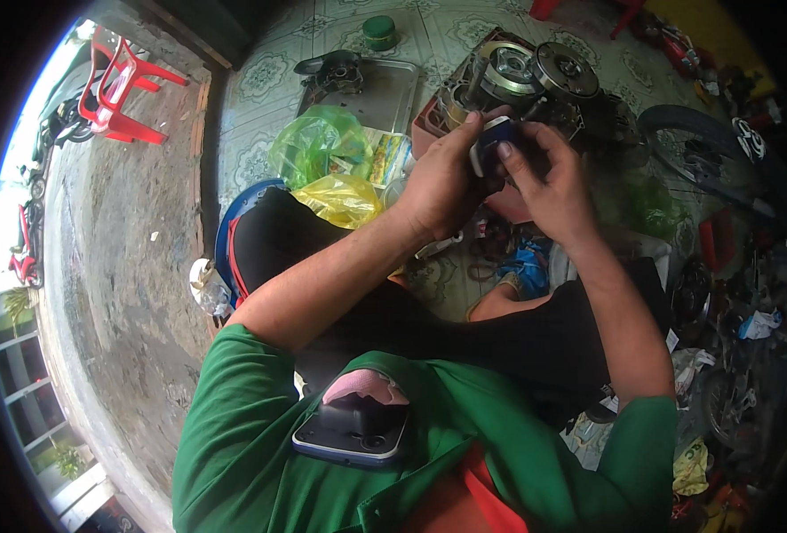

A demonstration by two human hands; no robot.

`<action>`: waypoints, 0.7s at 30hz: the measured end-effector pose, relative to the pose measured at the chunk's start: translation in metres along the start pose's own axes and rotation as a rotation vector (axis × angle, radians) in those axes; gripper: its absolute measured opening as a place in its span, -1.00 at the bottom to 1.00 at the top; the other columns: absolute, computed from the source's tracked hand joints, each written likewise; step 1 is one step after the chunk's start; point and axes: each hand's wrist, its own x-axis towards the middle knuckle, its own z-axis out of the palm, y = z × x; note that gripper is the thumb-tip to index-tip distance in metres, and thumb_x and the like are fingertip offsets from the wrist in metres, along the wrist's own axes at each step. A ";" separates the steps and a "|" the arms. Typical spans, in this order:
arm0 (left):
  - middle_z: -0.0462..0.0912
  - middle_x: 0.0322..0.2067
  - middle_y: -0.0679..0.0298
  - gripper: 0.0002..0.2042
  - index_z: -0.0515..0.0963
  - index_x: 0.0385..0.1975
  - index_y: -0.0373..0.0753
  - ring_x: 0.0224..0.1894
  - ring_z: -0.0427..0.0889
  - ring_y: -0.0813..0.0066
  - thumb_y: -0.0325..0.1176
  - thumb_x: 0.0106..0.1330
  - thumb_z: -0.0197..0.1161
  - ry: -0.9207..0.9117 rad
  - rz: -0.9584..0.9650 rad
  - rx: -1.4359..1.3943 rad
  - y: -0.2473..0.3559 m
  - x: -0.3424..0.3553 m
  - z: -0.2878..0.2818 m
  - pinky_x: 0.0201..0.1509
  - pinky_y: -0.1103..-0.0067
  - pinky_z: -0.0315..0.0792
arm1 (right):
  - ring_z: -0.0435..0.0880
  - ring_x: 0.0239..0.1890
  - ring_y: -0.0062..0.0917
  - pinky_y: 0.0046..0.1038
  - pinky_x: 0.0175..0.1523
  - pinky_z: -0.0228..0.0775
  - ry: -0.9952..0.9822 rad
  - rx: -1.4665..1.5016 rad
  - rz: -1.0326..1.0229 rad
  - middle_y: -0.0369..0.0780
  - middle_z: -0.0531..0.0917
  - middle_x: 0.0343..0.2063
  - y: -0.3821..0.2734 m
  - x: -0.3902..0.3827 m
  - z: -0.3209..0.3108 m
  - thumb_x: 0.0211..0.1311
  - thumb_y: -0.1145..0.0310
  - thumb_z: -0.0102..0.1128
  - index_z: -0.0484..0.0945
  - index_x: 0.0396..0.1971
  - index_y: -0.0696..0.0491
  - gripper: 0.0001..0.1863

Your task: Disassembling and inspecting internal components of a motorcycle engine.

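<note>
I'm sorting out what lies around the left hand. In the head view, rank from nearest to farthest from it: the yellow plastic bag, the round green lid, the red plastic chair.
From the left hand:
1. Yellow plastic bag, just to its left on the floor.
2. Round green lid, up ahead on the patterned tiles.
3. Red plastic chair, far left on the concrete.

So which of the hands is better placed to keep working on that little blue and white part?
Probably the right hand: its fingertips sit on the small blue and white part, free to work it, while the left hand is wrapped around it, holding it steady.
</note>
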 end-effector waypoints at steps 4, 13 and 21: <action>0.56 -0.14 0.25 -0.53 0.36 0.24 -0.17 -0.29 0.53 0.45 -0.02 0.51 -0.15 -0.123 -0.074 -0.166 -0.001 0.001 -0.003 -0.24 0.58 0.46 | 0.59 -0.28 -0.56 -0.51 -0.26 0.52 -0.041 0.111 -0.022 -0.23 0.56 -0.28 -0.018 -0.001 -0.007 0.17 0.45 0.36 0.57 -0.26 0.24 -0.79; 0.59 -0.12 0.19 -0.58 0.42 -0.01 -0.15 -0.17 0.62 0.28 0.04 0.47 -0.22 0.159 -0.298 -0.285 -0.020 0.009 -0.009 -0.14 0.40 0.57 | 0.60 -0.45 -0.60 -0.52 -0.36 0.44 -0.184 -0.408 -0.220 -0.21 0.62 -0.42 -0.042 -0.010 -0.009 0.10 0.51 0.38 0.62 -0.37 0.22 -0.87; 0.62 -0.28 0.23 -0.59 0.45 -0.09 -0.15 -0.28 0.63 0.32 0.07 0.43 -0.12 0.081 -0.413 -0.319 -0.031 0.015 -0.019 -0.24 0.47 0.57 | 0.59 -0.47 -0.60 -0.52 -0.39 0.39 -0.165 -0.486 -0.364 -0.20 0.62 -0.48 -0.014 -0.002 -0.019 0.18 0.46 0.32 0.66 -0.33 0.20 -0.87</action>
